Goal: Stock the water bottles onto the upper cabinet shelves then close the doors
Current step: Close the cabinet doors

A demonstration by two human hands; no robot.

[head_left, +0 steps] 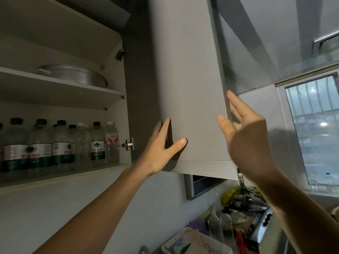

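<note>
Several water bottles (60,145) with dark caps and green-white labels stand in a row on the lower shelf (60,177) of the open upper cabinet at the left. The grey cabinet door (187,79) hangs partly swung out in the middle of the view. My left hand (161,151) rests flat against the door's lower left part, fingers spread, thumb on the face. My right hand (244,132) is raised at the door's right edge, fingers apart, fingertips at or just behind that edge. Neither hand holds anything.
A metal pan (77,76) lies on the upper shelf. A door hinge (128,143) sticks out beside the bottles. Below at the right, a cluttered counter (229,226) holds bottles, packets and utensils. A barred window (315,129) is at the far right.
</note>
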